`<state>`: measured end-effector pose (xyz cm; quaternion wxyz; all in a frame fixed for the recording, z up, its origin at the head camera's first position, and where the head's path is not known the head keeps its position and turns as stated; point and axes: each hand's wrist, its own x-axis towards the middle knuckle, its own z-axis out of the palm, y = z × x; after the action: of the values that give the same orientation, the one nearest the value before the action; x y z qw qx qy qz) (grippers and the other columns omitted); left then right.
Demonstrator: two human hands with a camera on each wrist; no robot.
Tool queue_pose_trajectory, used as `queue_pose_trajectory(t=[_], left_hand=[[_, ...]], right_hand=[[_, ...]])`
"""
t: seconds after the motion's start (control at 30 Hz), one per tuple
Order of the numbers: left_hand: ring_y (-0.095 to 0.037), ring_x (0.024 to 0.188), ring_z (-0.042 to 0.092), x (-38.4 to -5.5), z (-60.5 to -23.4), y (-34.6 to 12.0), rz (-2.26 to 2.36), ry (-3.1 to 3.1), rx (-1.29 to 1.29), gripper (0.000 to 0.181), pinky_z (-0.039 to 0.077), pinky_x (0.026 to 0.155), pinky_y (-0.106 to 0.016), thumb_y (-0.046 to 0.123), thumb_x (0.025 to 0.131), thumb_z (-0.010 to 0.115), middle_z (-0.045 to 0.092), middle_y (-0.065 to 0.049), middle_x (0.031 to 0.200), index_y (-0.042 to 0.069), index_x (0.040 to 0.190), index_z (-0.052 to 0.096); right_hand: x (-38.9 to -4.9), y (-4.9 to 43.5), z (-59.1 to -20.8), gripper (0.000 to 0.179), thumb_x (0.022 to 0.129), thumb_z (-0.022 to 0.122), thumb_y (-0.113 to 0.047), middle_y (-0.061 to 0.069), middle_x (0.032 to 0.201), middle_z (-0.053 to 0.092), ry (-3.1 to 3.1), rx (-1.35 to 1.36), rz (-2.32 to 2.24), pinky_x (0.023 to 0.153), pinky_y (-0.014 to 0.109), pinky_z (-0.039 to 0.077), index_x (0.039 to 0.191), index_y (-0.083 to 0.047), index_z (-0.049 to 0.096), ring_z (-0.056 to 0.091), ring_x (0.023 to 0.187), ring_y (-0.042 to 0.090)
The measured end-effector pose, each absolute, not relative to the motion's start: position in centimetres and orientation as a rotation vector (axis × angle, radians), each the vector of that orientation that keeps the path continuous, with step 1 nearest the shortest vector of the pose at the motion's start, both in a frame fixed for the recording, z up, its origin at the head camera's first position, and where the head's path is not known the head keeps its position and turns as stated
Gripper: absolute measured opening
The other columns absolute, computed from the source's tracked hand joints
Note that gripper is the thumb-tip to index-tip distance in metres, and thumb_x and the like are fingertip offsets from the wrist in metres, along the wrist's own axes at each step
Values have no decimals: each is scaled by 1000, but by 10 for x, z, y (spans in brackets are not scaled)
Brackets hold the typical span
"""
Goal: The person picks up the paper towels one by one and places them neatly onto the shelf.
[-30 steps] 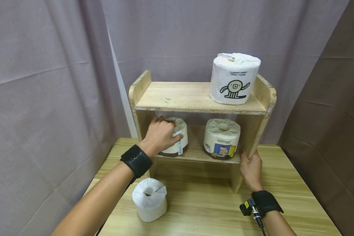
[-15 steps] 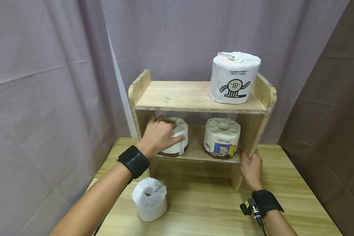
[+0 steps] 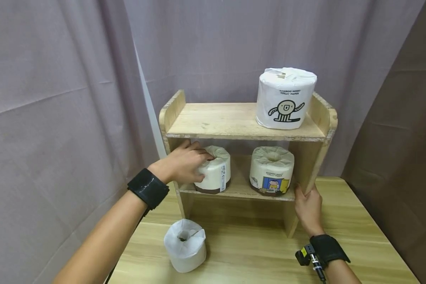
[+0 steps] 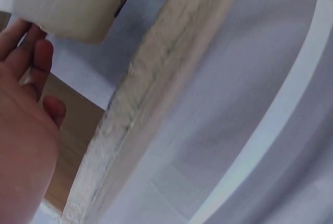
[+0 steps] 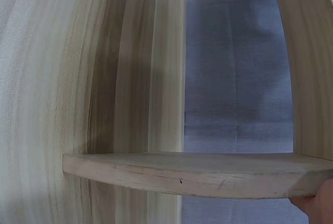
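Observation:
A wrapped toilet paper roll (image 3: 218, 173) with a brown base band stands at the left of the wooden shelf's middle board. Beside its left side is my left hand (image 3: 181, 162), fingers near the top and thumb close to the front. In the left wrist view those loosely bent fingers (image 4: 42, 57) lie by the roll (image 4: 67, 5); whether they touch it is unclear. My right hand (image 3: 309, 209) grips the right side panel of the wooden shelf (image 3: 213, 118). Only a bit of that hand (image 5: 317, 203) shows in the right wrist view.
Another toilet paper roll (image 3: 271, 171) with a cartoon print stands at the right of the middle board. A larger white roll (image 3: 286, 100) is above it on the top board. One plain roll (image 3: 185, 248) stands on the table (image 3: 248, 260) at front left. Curtains (image 3: 216, 47) hang behind.
My left hand has drawn back leftward, its thumb moving off the roll's front label. The roll stays on the board. My right hand keeps its grip while the head view shifts slightly.

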<state>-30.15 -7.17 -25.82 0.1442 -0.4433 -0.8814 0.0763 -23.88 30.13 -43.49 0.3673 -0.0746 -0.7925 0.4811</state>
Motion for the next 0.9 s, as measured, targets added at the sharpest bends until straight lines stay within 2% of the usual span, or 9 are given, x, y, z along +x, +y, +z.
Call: queue_pose_trajectory(t=[0.17, 0.3, 0.47, 0.67, 0.9], left_hand=[[-31, 136, 52, -301, -253, -76, 325, -2570, -1318, 63, 33, 117, -57, 19, 85, 77, 67, -2, 142, 15, 146, 62], [-30, 136, 52, -303, -250, -76, 389, -2570, -1325, 62, 33, 118, -57, 11, 87, 76, 65, 0, 145, 18, 147, 62], [-28, 140, 49, -307, -247, -78, 364, -2587, -1347, 62, 31, 119, -56, 15, 88, 80, 64, 1, 147, 19, 147, 62], [-28, 137, 51, -308, -248, -81, 328, -2567, -1372, 58, 35, 117, -55, 20, 87, 85, 66, -1, 144, 16, 142, 65], [-27, 135, 53, -309, -251, -83, 312, -2543, -1390, 55, 39, 114, -54, 18, 90, 83, 66, -1, 144, 18, 142, 64]], right_hand=[[-239, 301, -434, 33, 105, 55, -11, 36, 124, 66, -2030, -191, 1245, 87, 25, 39, 130, 11, 60, 63, 114, 43], [-239, 301, -434, 33, 105, 56, -10, 35, 124, 66, -2024, -193, 1248, 88, 22, 38, 130, 11, 60, 63, 113, 40], [-239, 301, -433, 31, 105, 55, -9, 34, 122, 68, -2026, -201, 1235, 87, 24, 40, 128, 11, 60, 61, 107, 34], [-240, 300, -431, 31, 104, 56, -7, 37, 120, 67, -2020, -183, 1207, 89, 31, 42, 127, 13, 60, 64, 110, 45], [-240, 301, -433, 34, 105, 57, -11, 35, 125, 66, -2016, -208, 1243, 89, 19, 37, 131, 10, 60, 63, 116, 44]])
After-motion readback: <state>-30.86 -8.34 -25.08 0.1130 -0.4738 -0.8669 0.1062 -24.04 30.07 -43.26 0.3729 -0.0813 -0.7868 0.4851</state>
